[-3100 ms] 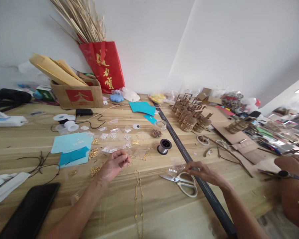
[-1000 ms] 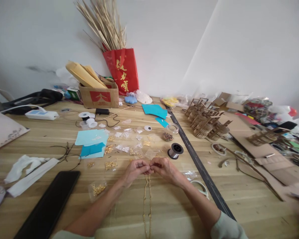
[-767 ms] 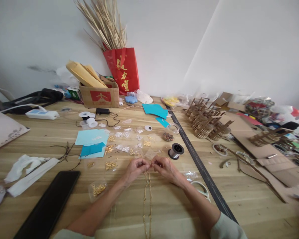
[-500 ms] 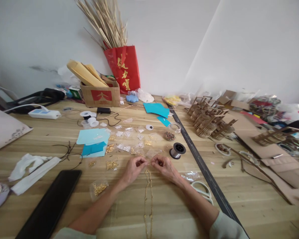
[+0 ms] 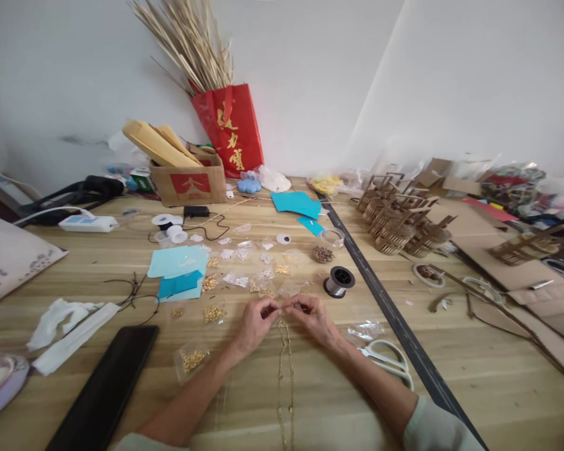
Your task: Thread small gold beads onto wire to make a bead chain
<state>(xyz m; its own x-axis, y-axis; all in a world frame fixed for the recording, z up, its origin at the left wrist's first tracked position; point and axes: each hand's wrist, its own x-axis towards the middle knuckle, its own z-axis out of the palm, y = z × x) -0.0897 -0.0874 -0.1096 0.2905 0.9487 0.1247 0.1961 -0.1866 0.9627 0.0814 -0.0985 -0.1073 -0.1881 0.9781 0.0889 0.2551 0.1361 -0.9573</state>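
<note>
A thin gold chain (image 5: pixel 286 376) runs down the wooden table (image 5: pixel 310 394) from between my hands toward me. My left hand (image 5: pixel 255 322) and my right hand (image 5: pixel 313 318) meet fingertip to fingertip at the chain's far end, both pinched shut on it. What tiny part sits between the fingertips is too small to make out. Small clear bags of gold and silver beads (image 5: pixel 244 275) lie just beyond my hands.
A wire spool (image 5: pixel 339 281) and a bead jar (image 5: pixel 324 252) sit right of the bags, white-handled scissors (image 5: pixel 388 358) beside my right forearm. A black tablet (image 5: pixel 103 391) lies front left, blue paper (image 5: pixel 178 269) beyond it. Cardboard box (image 5: pixel 188 178), red bag (image 5: pixel 228 128) and wooden models (image 5: pixel 399 219) stand farther back.
My right hand left the scissors and joined the left at the chain's end. Since then both hands stay pinched together there with only small finger shifts; my head turned slightly.
</note>
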